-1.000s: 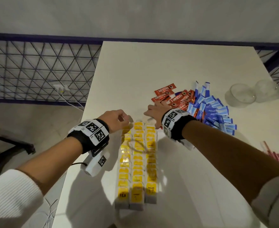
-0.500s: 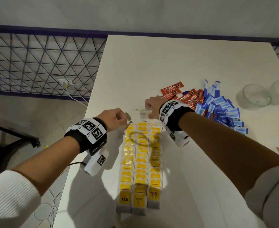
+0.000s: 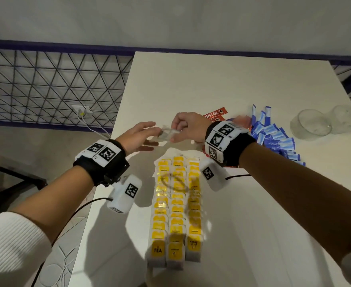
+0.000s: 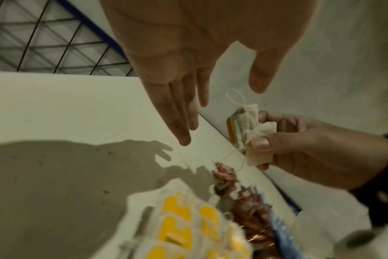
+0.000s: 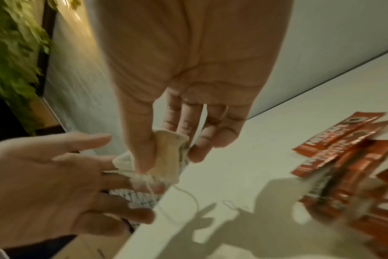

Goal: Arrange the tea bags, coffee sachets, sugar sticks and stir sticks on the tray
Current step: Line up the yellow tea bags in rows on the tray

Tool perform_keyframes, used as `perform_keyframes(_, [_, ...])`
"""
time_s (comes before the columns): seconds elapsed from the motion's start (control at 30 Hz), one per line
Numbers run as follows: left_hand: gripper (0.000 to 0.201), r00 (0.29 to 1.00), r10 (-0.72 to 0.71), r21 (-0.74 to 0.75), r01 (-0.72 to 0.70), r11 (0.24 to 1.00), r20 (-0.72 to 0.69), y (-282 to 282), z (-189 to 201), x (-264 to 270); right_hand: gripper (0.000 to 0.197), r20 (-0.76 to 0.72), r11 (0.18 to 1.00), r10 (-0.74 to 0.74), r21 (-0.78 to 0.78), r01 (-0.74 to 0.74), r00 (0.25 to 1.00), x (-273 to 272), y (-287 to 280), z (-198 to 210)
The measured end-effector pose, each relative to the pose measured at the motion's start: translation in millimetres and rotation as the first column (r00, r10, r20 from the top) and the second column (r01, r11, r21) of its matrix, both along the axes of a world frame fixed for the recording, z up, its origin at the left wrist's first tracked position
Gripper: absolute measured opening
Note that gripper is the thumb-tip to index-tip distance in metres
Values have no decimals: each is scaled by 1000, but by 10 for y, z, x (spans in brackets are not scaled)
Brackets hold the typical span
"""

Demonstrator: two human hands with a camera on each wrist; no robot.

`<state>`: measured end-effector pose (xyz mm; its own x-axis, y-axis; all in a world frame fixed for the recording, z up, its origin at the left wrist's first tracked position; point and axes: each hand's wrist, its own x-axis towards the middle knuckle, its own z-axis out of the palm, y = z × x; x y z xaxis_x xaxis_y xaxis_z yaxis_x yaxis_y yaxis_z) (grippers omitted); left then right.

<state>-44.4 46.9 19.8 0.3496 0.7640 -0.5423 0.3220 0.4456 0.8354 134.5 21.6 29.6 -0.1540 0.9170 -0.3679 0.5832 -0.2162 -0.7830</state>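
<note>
My right hand [image 3: 175,136] pinches a small bunch of white tea bags [image 3: 168,134] in the air, beyond the far end of the rows. The bunch shows a yellow tag and loose strings in the left wrist view [image 4: 244,126]. My left hand [image 3: 151,136] is spread with straight fingers [image 4: 179,119] just left of the bunch [image 5: 164,157], its fingertips at the bunch's edge. Three rows of yellow-tagged tea bags [image 3: 176,206] lie on the white table. Red coffee sachets [image 3: 215,116] and blue sugar sticks [image 3: 274,137] are heaped to the right.
Two clear glass bowls [image 3: 309,125] [image 3: 346,121] stand at the right of the table [image 3: 212,79]. Its left edge runs close to my left wrist. Beyond that edge are floor, a wire mesh fence [image 3: 46,83] and a socket with cables [image 3: 81,110].
Both hands rose from the far end of the tea bag rows. The right hand lifted the bunch of tea bags. The left hand uncurled and reached toward it.
</note>
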Motion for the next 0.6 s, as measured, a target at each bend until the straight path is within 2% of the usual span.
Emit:
perform_keyframes(0.07, [29,993,25,-107,-12,994,116,-72,112,-23,28,-82,999,25,-18,-26,996,-103,-105,131])
perform_keyframes(0.17, [50,972,-35,-205,84,975,232,-203,212,-98,27,-165,996,48,-60,-59,985,-249,-321,279])
perform_keyframes(0.2, [48,968,-85,-189,131,973,235,-260,234,-125,31,-182,996,54,-65,-67,982,-294,-403,307])
perform_keyframes(0.23, [37,967,-120,-157,157,975,223,-324,241,-149,33,-193,995,54,-67,-68,980,-334,-485,319])
perform_keyframes(0.3, [17,974,-107,-149,139,979,202,-480,242,-199,33,-225,996,38,-71,-55,974,-407,-652,323])
perform_keyframes(0.43, [16,977,-88,-231,133,964,194,-751,160,-333,27,-326,992,-60,-125,20,944,-531,-980,274])
perform_keyframes(0.53, [15,983,-41,-278,90,956,176,-944,142,-391,25,-369,970,-205,-199,139,907,-598,-1176,213])
perform_keyframes(0.6, [11,991,-33,-187,57,981,131,-1057,111,-420,22,-425,941,-307,-269,205,852,-619,-1280,171])
